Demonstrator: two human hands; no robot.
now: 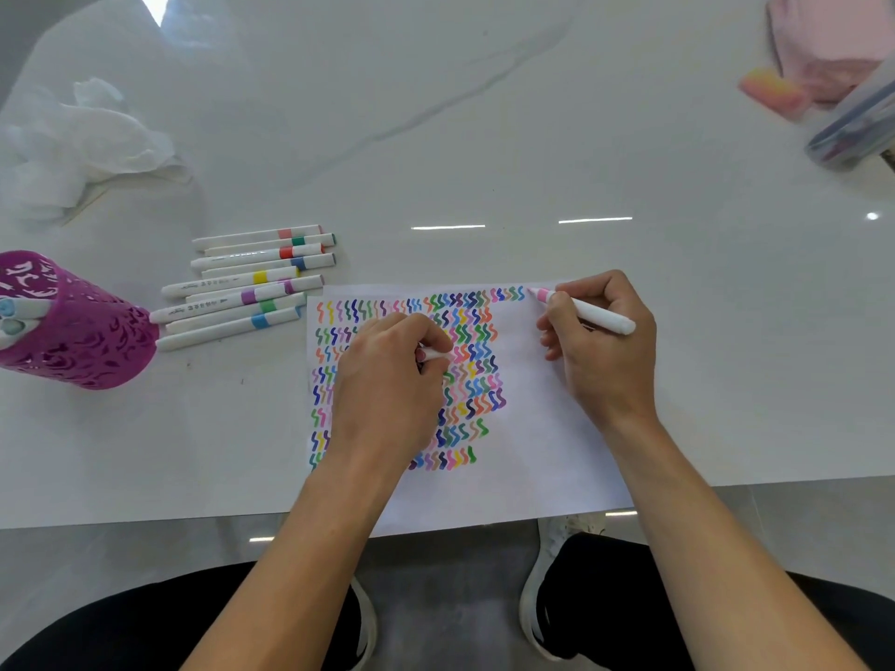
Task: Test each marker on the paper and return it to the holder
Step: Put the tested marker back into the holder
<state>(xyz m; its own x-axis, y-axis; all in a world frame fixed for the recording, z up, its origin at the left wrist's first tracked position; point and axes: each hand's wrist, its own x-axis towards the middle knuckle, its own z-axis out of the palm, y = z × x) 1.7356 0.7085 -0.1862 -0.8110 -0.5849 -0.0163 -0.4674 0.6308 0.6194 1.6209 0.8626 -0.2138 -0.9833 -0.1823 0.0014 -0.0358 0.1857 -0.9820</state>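
One pink marker is in use just right of the frame's centre: the right hand pinches it near the nib in a writing grip, tip at the top edge of the paper, at the end of a row of coloured squiggles. The left hand lies on the sheet at centre, fingers curled round a small white-and-pink piece that looks like the marker's cap. The marker is probably light, stiff and smooth plastic, best held low on the barrel for control; the thin paper would slide or crease easily, so the left hand's weight helps. More capped markers lie side by side at centre left, just beside the purple cut-out holder, which has a couple inside. The table is glossy white marble, likely slippery; crumpled tissue sits upper left, a clear container upper right, grey floor below.
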